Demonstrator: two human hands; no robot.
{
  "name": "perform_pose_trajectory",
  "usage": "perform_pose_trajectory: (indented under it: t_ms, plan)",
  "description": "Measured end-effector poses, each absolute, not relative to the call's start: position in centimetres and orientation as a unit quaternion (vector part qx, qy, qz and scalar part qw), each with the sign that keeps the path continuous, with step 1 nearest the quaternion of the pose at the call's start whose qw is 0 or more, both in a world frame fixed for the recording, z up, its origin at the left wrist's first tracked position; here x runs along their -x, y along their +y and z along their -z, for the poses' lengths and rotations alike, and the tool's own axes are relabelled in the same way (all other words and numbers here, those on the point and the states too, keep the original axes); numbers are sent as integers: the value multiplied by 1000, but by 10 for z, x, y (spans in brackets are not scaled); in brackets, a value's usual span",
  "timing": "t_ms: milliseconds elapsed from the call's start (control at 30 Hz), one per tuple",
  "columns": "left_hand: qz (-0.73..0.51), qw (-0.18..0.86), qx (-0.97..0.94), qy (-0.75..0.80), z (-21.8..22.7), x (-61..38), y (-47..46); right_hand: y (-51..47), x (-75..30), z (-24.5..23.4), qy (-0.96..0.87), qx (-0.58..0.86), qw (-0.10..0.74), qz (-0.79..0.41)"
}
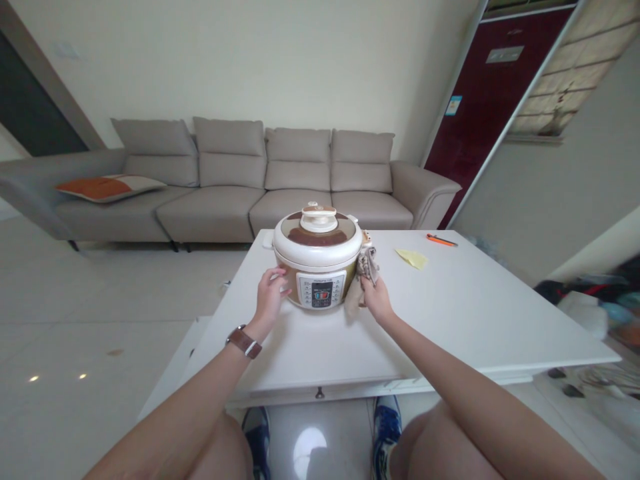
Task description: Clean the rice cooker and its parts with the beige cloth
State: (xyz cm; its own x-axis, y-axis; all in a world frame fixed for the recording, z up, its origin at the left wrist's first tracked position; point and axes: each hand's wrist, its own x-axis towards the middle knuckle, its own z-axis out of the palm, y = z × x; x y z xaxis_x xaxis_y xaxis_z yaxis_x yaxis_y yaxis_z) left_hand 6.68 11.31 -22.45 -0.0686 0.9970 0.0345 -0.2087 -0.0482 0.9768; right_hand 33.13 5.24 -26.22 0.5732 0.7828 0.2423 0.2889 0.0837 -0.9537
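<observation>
A white and brown electric pressure cooker (318, 257) stands upright on the white table, lid on, its control panel facing me. My left hand (271, 291) is at the cooker's lower left side, fingers apart and touching or nearly touching the wall. My right hand (376, 298) grips a crumpled grey-beige cloth (368, 265) at the cooker's right side. Part of the cloth hangs below the hand and part bunches up against the cooker.
The white table (450, 313) has a knobbed drawer in front. To the right lie a yellow piece of paper or cloth (411, 259) and an orange box cutter (441, 240). Behind stands a grey sofa (215, 207) with an orange and white cushion (107, 188).
</observation>
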Motion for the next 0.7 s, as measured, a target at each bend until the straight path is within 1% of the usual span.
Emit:
perform_pose_trajectory:
  t_ms: [100, 167, 267, 433, 567, 700]
  plan:
    - [-576, 518, -443, 452, 227, -67, 114, 61, -329, 271, -333, 660, 618, -268]
    - [-575, 515, -449, 450, 228, -66, 114, 64, -326, 273, -309, 658, 627, -281]
    - [-573, 516, -453, 448, 227, -65, 113, 61, -321, 265, -318, 650, 643, -252]
    - [-567, 524, -455, 443, 224, -64, 112, 51, -316, 240, -391, 627, 650, -180]
    - [-566, 525, -457, 442, 224, -64, 112, 49, -317, 235, -398, 631, 641, -181]
    - [-564, 528, -456, 442, 222, -64, 112, 54, -320, 247, -367, 635, 646, -212]
